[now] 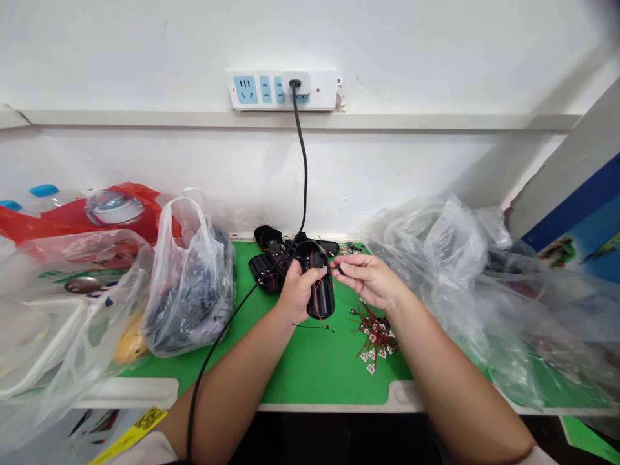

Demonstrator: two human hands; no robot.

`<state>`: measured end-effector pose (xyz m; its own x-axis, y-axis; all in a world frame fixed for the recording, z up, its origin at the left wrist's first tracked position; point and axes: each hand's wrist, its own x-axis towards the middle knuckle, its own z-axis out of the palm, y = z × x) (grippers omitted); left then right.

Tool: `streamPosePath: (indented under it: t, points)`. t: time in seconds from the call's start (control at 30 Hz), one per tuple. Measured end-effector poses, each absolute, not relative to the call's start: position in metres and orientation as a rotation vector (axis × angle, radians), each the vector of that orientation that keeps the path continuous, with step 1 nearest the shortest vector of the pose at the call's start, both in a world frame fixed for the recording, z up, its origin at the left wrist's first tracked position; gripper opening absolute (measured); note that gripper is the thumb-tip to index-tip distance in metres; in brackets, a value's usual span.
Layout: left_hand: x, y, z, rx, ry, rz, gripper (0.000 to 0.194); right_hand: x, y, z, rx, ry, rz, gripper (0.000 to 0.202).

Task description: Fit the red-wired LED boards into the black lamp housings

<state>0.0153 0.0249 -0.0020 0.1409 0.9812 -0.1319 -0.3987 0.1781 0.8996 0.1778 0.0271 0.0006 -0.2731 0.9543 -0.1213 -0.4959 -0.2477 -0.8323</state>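
Near the middle of the green work surface, my left hand [299, 292] grips a black plastic housing [321, 298] with a rounded body and thin red and black wires. Its thumb presses on the housing's face. My right hand [364, 278] is just right of the housing, fingers pinched together by a small dark part too tiny to make out. More black housings [266, 268] are piled behind and left of my left hand. A heap of small white and metal parts with red wires [375, 339] rests below my right hand.
A black cable [304, 168] runs from the power strip [266, 90] on the wall down past the housings and over my left forearm. Clear plastic bags [188, 290] crowd the left, beside a red bag [150, 210]. Crumpled clear plastic [455, 258] covers the right.
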Motion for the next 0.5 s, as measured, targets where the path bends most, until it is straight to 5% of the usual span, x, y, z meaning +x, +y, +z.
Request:
streamPosePath:
  t: [0.5]
  points:
    - [0.0169, 0.0258, -0.0063, 0.91, 0.918, 1.264, 0.039, 0.1718, 0.0246, -0.0006, -0.819, -0.921, 1.676, 0.021]
